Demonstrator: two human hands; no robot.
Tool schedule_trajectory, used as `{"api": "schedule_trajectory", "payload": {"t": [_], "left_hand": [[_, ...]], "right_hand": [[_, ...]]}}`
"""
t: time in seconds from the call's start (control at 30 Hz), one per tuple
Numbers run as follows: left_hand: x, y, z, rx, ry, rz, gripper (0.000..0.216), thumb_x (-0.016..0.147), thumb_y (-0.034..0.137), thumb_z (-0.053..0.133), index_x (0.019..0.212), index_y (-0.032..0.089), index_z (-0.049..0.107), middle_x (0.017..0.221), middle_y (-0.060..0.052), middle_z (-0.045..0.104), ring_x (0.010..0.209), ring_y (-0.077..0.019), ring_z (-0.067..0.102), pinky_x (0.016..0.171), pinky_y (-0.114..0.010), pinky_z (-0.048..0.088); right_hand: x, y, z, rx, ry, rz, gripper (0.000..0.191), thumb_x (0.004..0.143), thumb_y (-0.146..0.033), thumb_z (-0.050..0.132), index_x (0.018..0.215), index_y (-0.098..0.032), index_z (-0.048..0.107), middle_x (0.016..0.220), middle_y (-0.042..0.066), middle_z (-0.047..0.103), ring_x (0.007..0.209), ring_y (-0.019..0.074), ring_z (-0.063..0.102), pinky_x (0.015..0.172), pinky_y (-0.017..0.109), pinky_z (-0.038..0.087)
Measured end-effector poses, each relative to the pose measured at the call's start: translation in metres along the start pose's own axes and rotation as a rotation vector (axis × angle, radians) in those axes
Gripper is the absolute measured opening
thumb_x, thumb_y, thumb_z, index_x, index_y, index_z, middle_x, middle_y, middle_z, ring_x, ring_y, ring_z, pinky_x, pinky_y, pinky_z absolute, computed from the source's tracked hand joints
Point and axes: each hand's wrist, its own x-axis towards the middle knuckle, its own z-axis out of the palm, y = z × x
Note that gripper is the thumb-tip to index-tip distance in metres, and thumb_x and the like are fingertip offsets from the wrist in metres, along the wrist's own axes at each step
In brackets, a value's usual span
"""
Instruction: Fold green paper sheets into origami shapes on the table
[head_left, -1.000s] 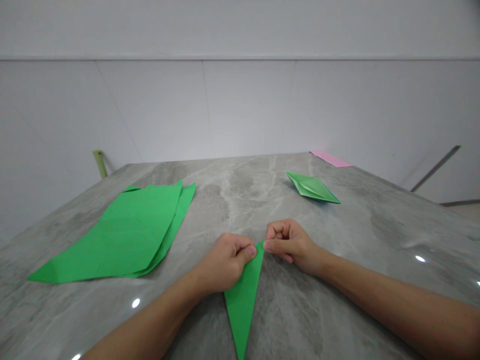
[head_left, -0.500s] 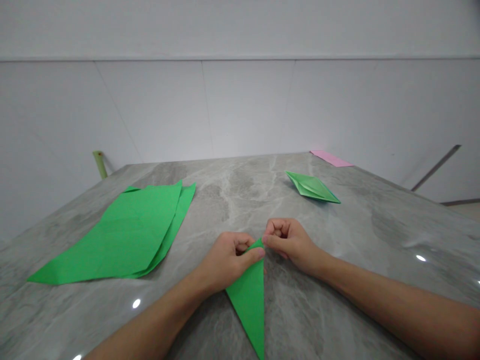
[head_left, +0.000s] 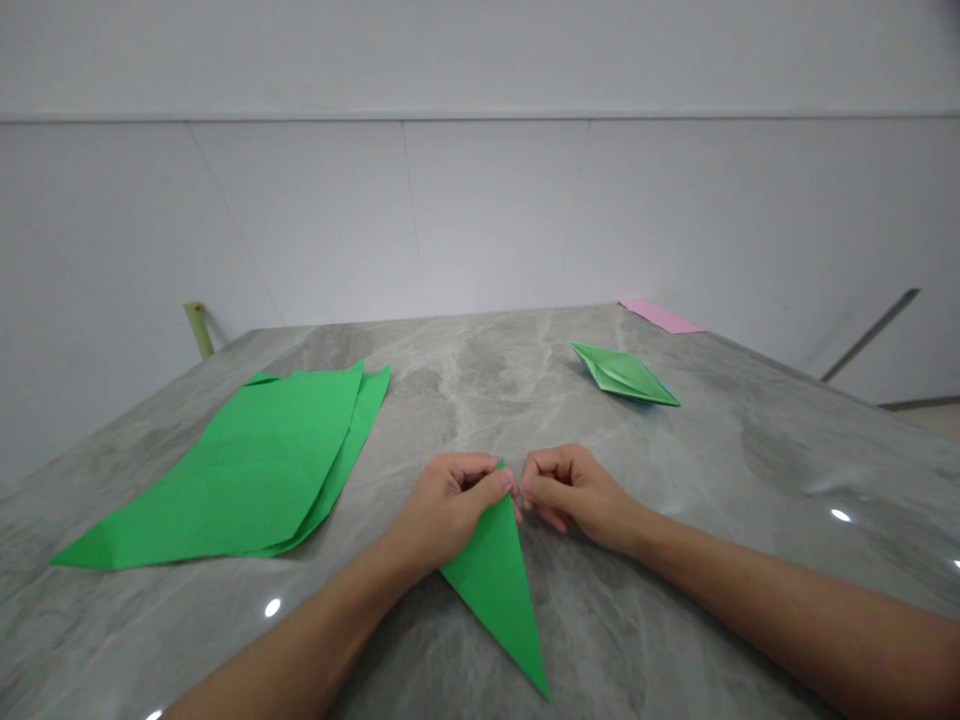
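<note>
A folded green sheet of paper (head_left: 501, 590), narrow and triangular, points its long tip down toward the front of the table. My left hand (head_left: 454, 508) pinches it near its upper end, thumb on top and fingers curled behind. Just right of the paper's upper edge is my right hand (head_left: 574, 490), its thumb and fingers pressed together. A small gap seems to lie between its fingertips and the paper; whether anything is in that pinch is hidden.
A stack of green paper sheets (head_left: 255, 465) lies at the left on the grey marbled table (head_left: 480, 390). Farther back on the right rests a folded green paper piece (head_left: 626, 376). Pink paper (head_left: 661, 316) lies at the far right edge, before the white wall (head_left: 495, 215).
My left hand has shifted slightly left and tilted the folded paper, so its lower tip swings right. My right hand has come off the paper's upper tip and sits slightly lower.
</note>
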Motion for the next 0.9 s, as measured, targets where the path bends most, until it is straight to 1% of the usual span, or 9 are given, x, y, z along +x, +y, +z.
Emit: {"api": "schedule_trajectory", "payload": {"t": [0.07,0.17,0.3,0.4,0.5,0.6,0.7,0.8,0.9], "left_hand": [[0.001,0.001,0.001,0.038,0.072,0.06,0.036,0.082,0.043,0.057,0.062,0.014,0.062,0.057,0.002,0.05,0.054,-0.0107,0.044,0.051,-0.022,0.033],[0.0,0.003,0.002,0.074,0.104,0.116,0.034,0.084,0.041,0.055,0.067,0.014,0.068,0.066,-0.001,0.054,0.062,-0.0127,0.049,0.056,-0.023,0.037],[0.0,0.0,0.004,-0.017,0.13,0.033,0.039,0.085,0.047,0.053,0.071,0.014,0.068,0.066,-0.002,0.058,0.058,-0.0128,0.049,0.053,-0.023,0.037],[0.001,-0.003,0.004,-0.017,0.186,0.002,0.042,0.086,0.051,0.052,0.078,0.013,0.068,0.058,0.002,0.051,0.051,-0.0113,0.043,0.049,-0.023,0.033],[0.002,-0.004,0.003,0.103,0.173,0.055,0.036,0.087,0.047,0.053,0.076,0.014,0.065,0.06,0.002,0.05,0.055,-0.0113,0.043,0.051,-0.022,0.032],[0.0,-0.003,0.002,0.233,0.145,0.142,0.037,0.09,0.04,0.05,0.062,0.017,0.053,0.06,0.003,0.045,0.057,-0.011,0.039,0.053,-0.022,0.031],[-0.002,-0.004,0.005,0.309,0.137,0.18,0.038,0.094,0.038,0.044,0.061,0.018,0.044,0.059,0.004,0.039,0.058,-0.011,0.037,0.054,-0.023,0.03],[-0.006,-0.006,0.012,0.418,0.168,0.185,0.037,0.096,0.036,0.042,0.063,0.02,0.04,0.058,0.005,0.039,0.056,-0.0115,0.037,0.054,-0.025,0.027],[-0.009,-0.007,0.019,0.524,0.232,0.163,0.034,0.096,0.032,0.039,0.065,0.021,0.039,0.056,0.005,0.04,0.052,-0.0118,0.038,0.053,-0.026,0.023]], "right_hand": [[-0.002,0.0,0.002,-0.025,-0.071,0.009,0.037,0.077,-0.047,0.069,0.06,-0.018,0.054,0.04,-0.007,0.046,0.037,0.0061,0.034,0.041,0.021,0.023],[-0.004,-0.002,0.004,-0.027,-0.11,0.022,0.042,0.077,-0.048,0.071,0.056,-0.018,0.051,0.041,-0.006,0.047,0.038,0.006,0.035,0.042,0.021,0.024],[-0.006,-0.004,0.004,0.0,-0.095,0.005,0.043,0.08,-0.051,0.069,0.059,-0.018,0.051,0.04,-0.007,0.046,0.038,0.0056,0.033,0.041,0.021,0.023],[-0.007,-0.004,0.004,0.002,-0.097,0.027,0.041,0.078,-0.051,0.07,0.062,-0.018,0.053,0.039,-0.008,0.045,0.036,0.0055,0.033,0.04,0.021,0.022],[-0.008,-0.004,0.005,-0.001,-0.1,0.062,0.04,0.076,-0.048,0.072,0.06,-0.018,0.051,0.039,-0.008,0.045,0.035,0.0054,0.033,0.039,0.021,0.021],[-0.008,-0.004,0.005,-0.01,-0.108,0.073,0.039,0.075,-0.046,0.073,0.058,-0.019,0.05,0.039,-0.008,0.045,0.034,0.0055,0.033,0.039,0.021,0.022],[-0.008,-0.003,0.006,-0.025,-0.097,0.032,0.042,0.079,-0.05,0.069,0.057,-0.019,0.05,0.039,-0.006,0.046,0.035,0.0062,0.035,0.04,0.022,0.025],[-0.007,-0.003,0.007,-0.044,-0.067,-0.018,0.047,0.084,-0.053,0.063,0.055,-0.019,0.049,0.04,-0.006,0.046,0.038,0.0066,0.036,0.042,0.022,0.027],[-0.006,-0.003,0.008,-0.052,-0.065,-0.028,0.046,0.084,-0.051,0.064,0.055,-0.019,0.049,0.04,-0.006,0.046,0.039,0.0068,0.036,0.044,0.022,0.027]]}}
